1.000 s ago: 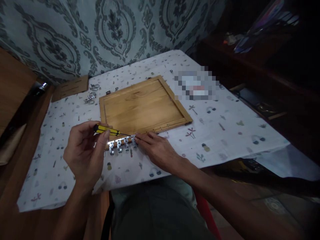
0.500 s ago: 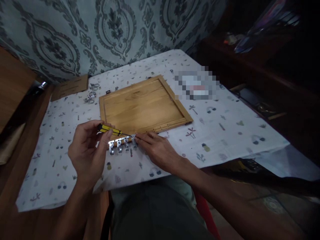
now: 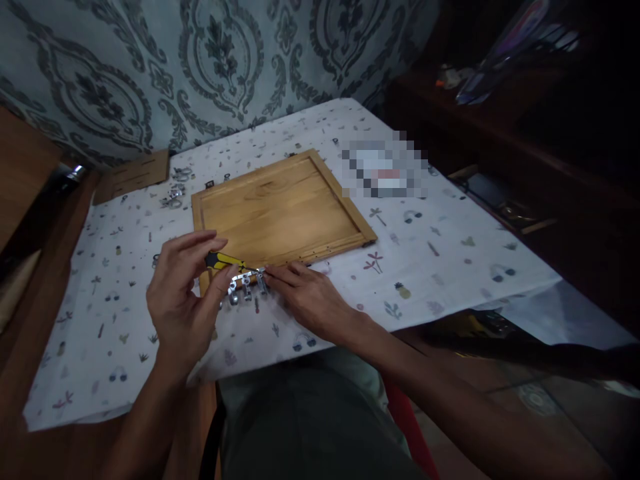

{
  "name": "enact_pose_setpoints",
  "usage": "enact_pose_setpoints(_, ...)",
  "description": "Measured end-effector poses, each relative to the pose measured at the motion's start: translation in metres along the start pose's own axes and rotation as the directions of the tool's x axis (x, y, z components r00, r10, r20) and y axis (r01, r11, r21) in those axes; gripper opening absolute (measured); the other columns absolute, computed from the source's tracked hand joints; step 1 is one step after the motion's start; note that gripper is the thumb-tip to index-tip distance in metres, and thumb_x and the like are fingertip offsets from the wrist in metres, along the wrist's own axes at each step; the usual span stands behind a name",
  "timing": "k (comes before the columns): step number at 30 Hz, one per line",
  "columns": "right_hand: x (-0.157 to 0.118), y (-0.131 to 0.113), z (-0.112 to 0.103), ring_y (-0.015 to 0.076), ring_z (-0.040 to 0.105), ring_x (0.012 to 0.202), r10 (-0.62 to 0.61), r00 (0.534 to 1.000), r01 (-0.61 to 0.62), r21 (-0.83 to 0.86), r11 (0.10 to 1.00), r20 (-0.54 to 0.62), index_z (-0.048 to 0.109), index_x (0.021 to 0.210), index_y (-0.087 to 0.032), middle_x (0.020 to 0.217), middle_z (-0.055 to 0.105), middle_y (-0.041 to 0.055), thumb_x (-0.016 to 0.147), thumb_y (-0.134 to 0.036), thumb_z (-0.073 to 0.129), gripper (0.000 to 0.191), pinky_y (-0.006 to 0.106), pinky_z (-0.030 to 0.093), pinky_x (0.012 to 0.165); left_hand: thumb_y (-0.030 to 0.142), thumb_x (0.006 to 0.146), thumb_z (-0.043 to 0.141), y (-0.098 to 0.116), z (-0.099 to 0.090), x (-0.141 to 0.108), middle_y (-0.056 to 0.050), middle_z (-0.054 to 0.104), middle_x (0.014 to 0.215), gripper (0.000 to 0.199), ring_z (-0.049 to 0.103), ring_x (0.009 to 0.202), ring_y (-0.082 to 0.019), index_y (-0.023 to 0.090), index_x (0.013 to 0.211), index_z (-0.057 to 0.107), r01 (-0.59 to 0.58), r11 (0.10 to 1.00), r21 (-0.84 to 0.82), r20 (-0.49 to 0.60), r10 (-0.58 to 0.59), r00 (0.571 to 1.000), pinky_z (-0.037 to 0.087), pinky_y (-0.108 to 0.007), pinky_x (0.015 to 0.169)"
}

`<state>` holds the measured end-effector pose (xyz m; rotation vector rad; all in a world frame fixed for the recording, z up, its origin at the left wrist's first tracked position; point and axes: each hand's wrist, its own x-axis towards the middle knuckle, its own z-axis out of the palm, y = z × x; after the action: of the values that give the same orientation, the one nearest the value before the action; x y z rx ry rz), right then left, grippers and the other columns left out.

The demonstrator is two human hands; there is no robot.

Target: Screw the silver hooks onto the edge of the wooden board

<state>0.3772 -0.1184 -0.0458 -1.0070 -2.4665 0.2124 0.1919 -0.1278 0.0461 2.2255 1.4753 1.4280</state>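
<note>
Several metal clips (image 3: 247, 288) line the near edge of the framed wooden panel (image 3: 280, 207). There the left hand (image 3: 185, 287) pinches a yellow-and-black screwdriver (image 3: 227, 261) aimed at them; the right hand (image 3: 315, 300), fingers together, lies by its tip, seemingly steadying; its grip cannot be told.

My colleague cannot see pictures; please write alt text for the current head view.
A left hand holds a yellow-and-black screwdriver pointing at metal fittings along a wooden panel; the right hand is beside the fittings. White printed cloth lies beneath.
</note>
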Motion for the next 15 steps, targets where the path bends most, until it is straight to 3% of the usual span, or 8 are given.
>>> enact_pose_setpoints(3, 0.0, 0.0, 0.0, 0.024, 0.053, 0.102, 0.005, 1.0, -0.005, -0.022, 1.0, 0.004, 0.058, 0.126, -0.012, 0.133, 0.06, 0.0095, 0.089, -0.006, 0.047, 0.04, 0.039, 0.05, 0.088, 0.019, 0.086, 0.064, 0.0, 0.002, 0.001, -0.002, 0.065, 0.101, 0.027, 0.061, 0.098, -0.015, 0.027, 0.112, 0.065, 0.017, 1.0, 0.004, 0.027, -0.017, 0.999, 0.057, -0.028, 0.076)
enact_pose_setpoints(6, 0.0, -0.001, 0.0, 0.0242, 0.052, 0.102, -0.001, 1.0, 0.001, -0.034, 0.999, -0.007, 0.058, 0.127, -0.01, 0.132, 0.06, 0.0088, 0.089, -0.005, 0.046, 0.04, 0.038, 0.05, 0.088, 0.02, 0.087, 0.063, -0.001, 0.004, 0.001, 0.0, 0.065, 0.105, 0.037, 0.064, 0.089, -0.013, 0.031, 0.122, 0.06, 0.044, 0.999, 0.028, 0.019, -0.044, 0.999, 0.058, -0.027, 0.078)
enact_pose_setpoints(9, 0.0, -0.001, 0.0, 0.0245, 0.052, 0.101, -0.008, 1.0, 0.008, -0.033, 0.999, -0.01, 0.059, 0.126, -0.009, 0.132, 0.06, 0.0088, 0.09, -0.006, 0.046, 0.038, 0.038, 0.05, 0.089, 0.019, 0.085, 0.065, -0.002, 0.004, 0.004, 0.001, 0.065, 0.11, 0.042, 0.066, 0.089, -0.013, 0.033, 0.124, 0.058, -0.035, 0.996, 0.078, -0.012, 0.036, 0.999, 0.06, -0.026, 0.078)
enact_pose_setpoints(12, 0.0, -0.001, 0.0, 0.0244, 0.054, 0.101, -0.005, 1.0, 0.005, -0.019, 1.0, -0.014, 0.059, 0.125, -0.009, 0.131, 0.061, 0.0103, 0.09, -0.007, 0.046, 0.037, 0.038, 0.051, 0.087, 0.017, 0.087, 0.061, -0.001, 0.003, 0.008, 0.0, 0.066, 0.111, 0.036, 0.067, 0.092, -0.014, 0.029, 0.121, 0.059, -0.118, 0.987, 0.105, 0.06, 0.112, 0.992, 0.061, -0.026, 0.078)
enact_pose_setpoints(15, 0.0, -0.001, 0.0, 0.0241, 0.055, 0.102, -0.003, 1.0, 0.003, 0.006, 1.0, -0.023, 0.059, 0.125, -0.01, 0.129, 0.061, 0.012, 0.09, -0.006, 0.047, 0.038, 0.04, 0.05, 0.086, 0.018, 0.09, 0.057, 0.0, 0.003, 0.013, -0.002, 0.066, 0.114, 0.034, 0.066, 0.097, -0.015, 0.026, 0.123, 0.058, -0.085, 0.994, 0.069, 0.128, 0.075, 0.989, 0.061, -0.028, 0.08)
